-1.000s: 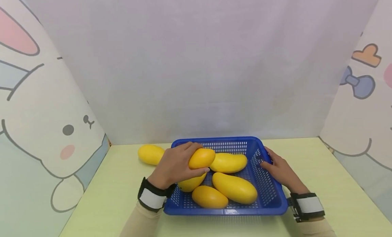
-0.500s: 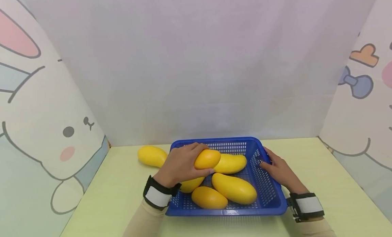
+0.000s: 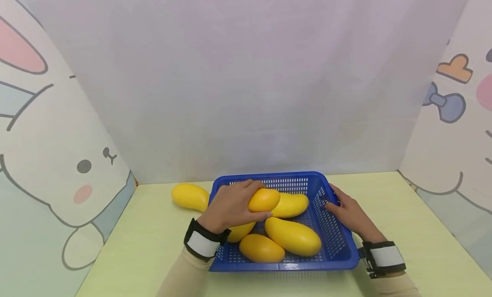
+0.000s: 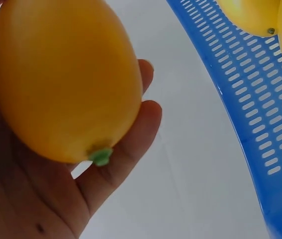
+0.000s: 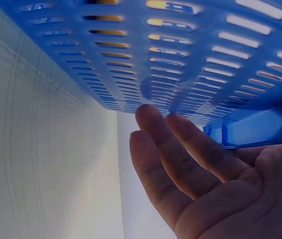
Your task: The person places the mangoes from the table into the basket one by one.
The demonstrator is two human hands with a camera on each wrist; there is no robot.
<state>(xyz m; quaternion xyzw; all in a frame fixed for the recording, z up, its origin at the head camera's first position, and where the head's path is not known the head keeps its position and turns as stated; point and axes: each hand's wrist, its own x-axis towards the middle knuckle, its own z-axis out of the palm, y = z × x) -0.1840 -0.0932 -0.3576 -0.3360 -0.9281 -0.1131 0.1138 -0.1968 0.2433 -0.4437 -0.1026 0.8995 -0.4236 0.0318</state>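
Observation:
My left hand [image 3: 232, 208] grips an orange-yellow mango [image 3: 264, 200] above the left part of the blue plastic basket [image 3: 284, 266]. The left wrist view shows the held mango's green stem end [image 4: 101, 156], with fingers curled round its side. On the basket's right rim rests my right hand [image 3: 350, 212], thumb over the inside and fingers along the outer wall. From below, the right wrist view shows those fingers [image 5: 180, 154] against the slotted wall [image 5: 145, 64]. Inside the basket lie several mangoes, among them a long yellow one [image 3: 294, 237] and a deeper orange one [image 3: 262, 248].
One yellow mango [image 3: 189, 196] lies on the pale green table [image 3: 134, 250], left of the basket and partly behind it. A pale cloth backdrop [image 3: 246, 96] stands behind, and printed cartoon panels [image 3: 46, 169] flank both sides.
My left hand has shifted a little to the right with the mango, farther over the basket. The right hand stays at the rim, and the basket keeps its place.

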